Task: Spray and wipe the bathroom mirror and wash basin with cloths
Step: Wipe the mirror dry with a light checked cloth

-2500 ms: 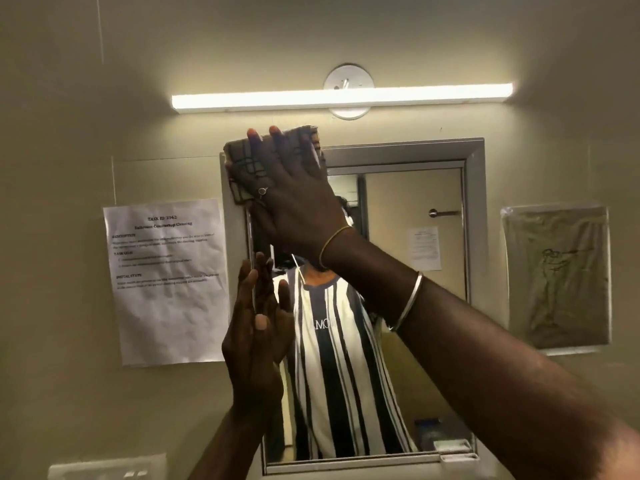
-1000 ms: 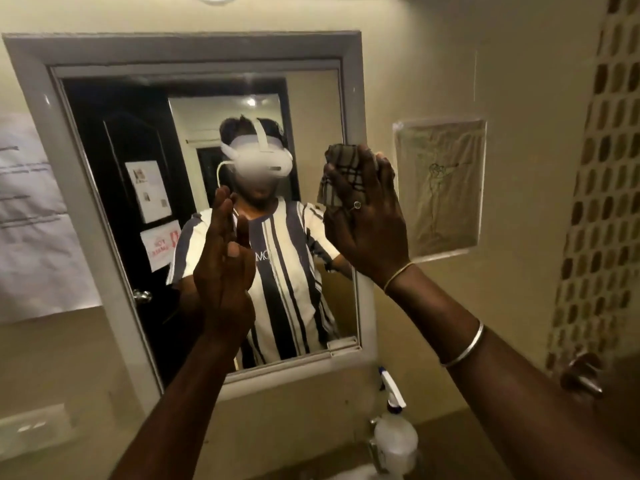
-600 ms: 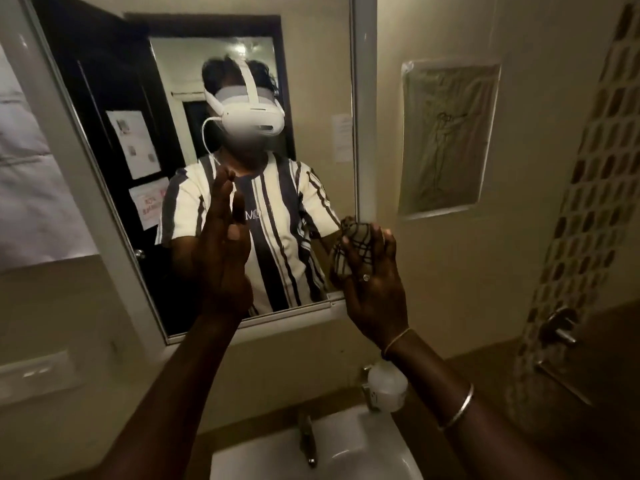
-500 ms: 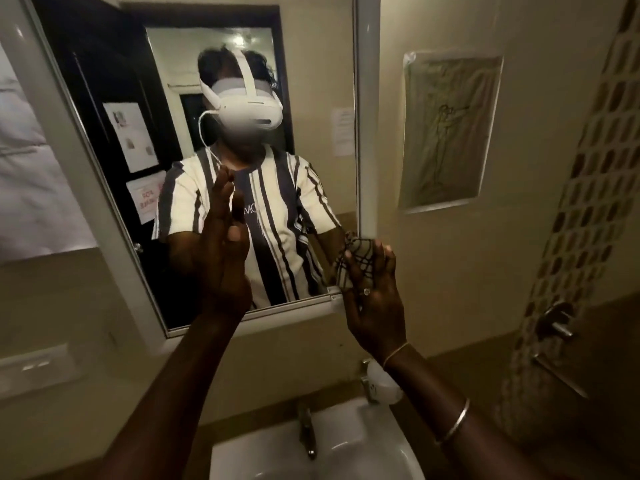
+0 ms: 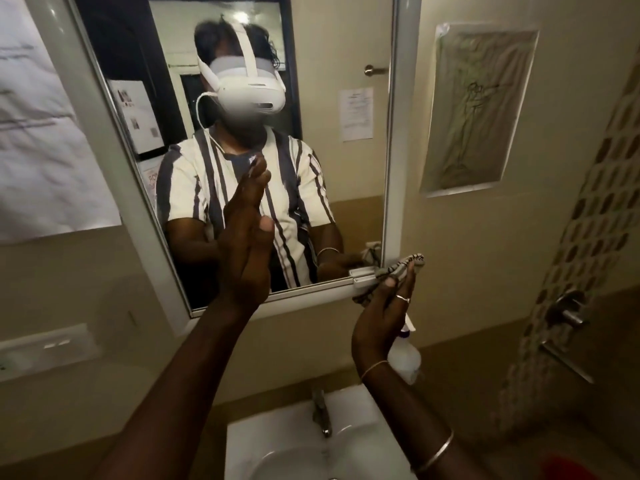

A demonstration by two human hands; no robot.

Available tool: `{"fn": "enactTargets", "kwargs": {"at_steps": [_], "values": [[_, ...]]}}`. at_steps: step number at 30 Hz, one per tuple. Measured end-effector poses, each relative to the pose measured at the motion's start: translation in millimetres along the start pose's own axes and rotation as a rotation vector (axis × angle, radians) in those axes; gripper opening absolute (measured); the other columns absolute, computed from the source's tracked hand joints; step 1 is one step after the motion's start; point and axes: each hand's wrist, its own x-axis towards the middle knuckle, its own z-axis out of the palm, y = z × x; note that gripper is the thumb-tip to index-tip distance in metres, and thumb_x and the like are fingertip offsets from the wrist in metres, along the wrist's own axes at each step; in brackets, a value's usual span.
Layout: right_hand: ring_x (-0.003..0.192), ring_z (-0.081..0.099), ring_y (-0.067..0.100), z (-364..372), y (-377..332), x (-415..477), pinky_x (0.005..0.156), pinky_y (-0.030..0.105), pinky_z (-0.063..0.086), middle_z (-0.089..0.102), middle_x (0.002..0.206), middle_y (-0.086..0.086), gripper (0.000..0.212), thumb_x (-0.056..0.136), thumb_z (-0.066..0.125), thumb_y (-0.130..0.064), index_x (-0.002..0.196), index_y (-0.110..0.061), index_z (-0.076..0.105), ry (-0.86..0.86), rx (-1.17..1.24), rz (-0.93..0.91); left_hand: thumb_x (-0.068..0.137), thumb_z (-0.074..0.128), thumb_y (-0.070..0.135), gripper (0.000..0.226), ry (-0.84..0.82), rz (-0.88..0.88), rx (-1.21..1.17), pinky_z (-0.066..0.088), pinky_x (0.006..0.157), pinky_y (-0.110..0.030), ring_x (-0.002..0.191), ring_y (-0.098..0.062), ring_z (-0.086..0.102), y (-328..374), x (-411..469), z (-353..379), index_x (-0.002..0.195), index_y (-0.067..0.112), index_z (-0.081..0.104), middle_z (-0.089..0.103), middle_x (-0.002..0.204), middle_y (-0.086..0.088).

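The framed mirror (image 5: 394, 140) hangs on the wall ahead. My right hand (image 5: 382, 317) presses a checked cloth (image 5: 403, 266) against the mirror's lower right corner, on the frame. My left hand (image 5: 247, 244) is flat and open, fingers together, resting against the mirror glass near its lower middle. The white wash basin (image 5: 273, 441) with its metal tap (image 5: 320, 412) lies below. A white spray bottle (image 5: 405, 360) stands at the basin's back right, partly hidden by my right wrist.
A paper notice (image 5: 45, 140) hangs left of the mirror and a plastic-covered sheet (image 5: 474, 109) hangs to its right. A white switch plate (image 5: 45, 346) sits low on the left wall. Wall taps (image 5: 568, 313) stick out of the tiled wall at right.
My right hand has slid the cloth from the mirror's top left, across and down its right side, to the lower right corner. The left hand stays flat on the glass.
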Motion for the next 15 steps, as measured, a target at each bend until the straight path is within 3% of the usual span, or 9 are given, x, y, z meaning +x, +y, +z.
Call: {"fn": "enactTargets", "kwargs": {"at_steps": [4, 7, 9, 11, 12, 15], "values": [[0.150, 0.034, 0.007, 15, -4, -28, 0.122, 0.040, 0.036, 0.028, 0.166, -0.010, 0.054, 0.108, 0.040, -0.037, 0.160, -0.033, 0.028, 0.084, 0.096, 0.104, 0.107, 0.036, 0.016, 0.052, -0.033, 0.023, 0.066, 0.021, 0.122, -0.069, 0.156, -0.040, 0.025, 2, 2, -6, 0.154, -0.007, 0.035, 0.032, 0.165, -0.021], [0.143, 0.040, 0.004, 28, -11, -58, 0.104, 0.012, 0.043, 0.028, 0.162, -0.014, 0.053, 0.110, 0.040, -0.023, 0.161, -0.031, 0.025, 0.039, 0.100, 0.145, 0.106, 0.035, 0.014, 0.052, -0.039, 0.026, 0.087, 0.023, 0.122, -0.067, 0.156, -0.037, 0.026, 5, 3, -9, 0.153, -0.007, 0.036, 0.033, 0.165, -0.020], [0.138, 0.043, -0.006, 36, -11, -79, 0.093, 0.003, 0.044, 0.023, 0.165, -0.014, 0.057, 0.109, 0.042, -0.020, 0.161, -0.029, 0.023, -0.016, 0.067, 0.125, 0.106, 0.034, 0.014, 0.051, -0.049, 0.030, 0.094, 0.023, 0.123, -0.066, 0.156, -0.036, 0.026, 6, 2, -12, 0.153, -0.006, 0.036, 0.033, 0.165, -0.019], [0.139, 0.038, -0.013, 45, -6, -96, 0.095, 0.003, 0.044, 0.013, 0.165, -0.028, 0.059, 0.107, 0.045, -0.019, 0.161, -0.026, 0.023, -0.059, 0.020, 0.063, 0.106, 0.035, 0.014, 0.051, -0.061, 0.021, 0.087, 0.024, 0.123, -0.064, 0.156, -0.035, 0.027, 8, 2, -15, 0.153, -0.007, 0.036, 0.034, 0.164, -0.019], [0.146, 0.032, -0.006, 49, -3, -102, 0.102, 0.008, 0.043, 0.008, 0.164, -0.034, 0.059, 0.107, 0.046, -0.022, 0.161, -0.029, 0.024, -0.085, -0.018, 0.022, 0.106, 0.035, 0.013, 0.051, -0.065, 0.007, 0.079, 0.025, 0.124, -0.063, 0.156, -0.034, 0.028, 10, 2, -16, 0.153, -0.008, 0.036, 0.035, 0.164, -0.019], [0.158, 0.008, 0.011, 55, 11, -115, 0.117, 0.024, 0.033, -0.008, 0.170, -0.018, 0.055, 0.104, 0.043, -0.035, 0.157, -0.040, 0.027, -0.186, -0.188, -0.072, 0.106, 0.035, 0.012, 0.050, -0.068, 0.000, 0.048, 0.025, 0.124, -0.063, 0.155, -0.034, 0.029, 13, -2, -24, 0.153, -0.002, 0.037, 0.036, 0.163, -0.019]]}}
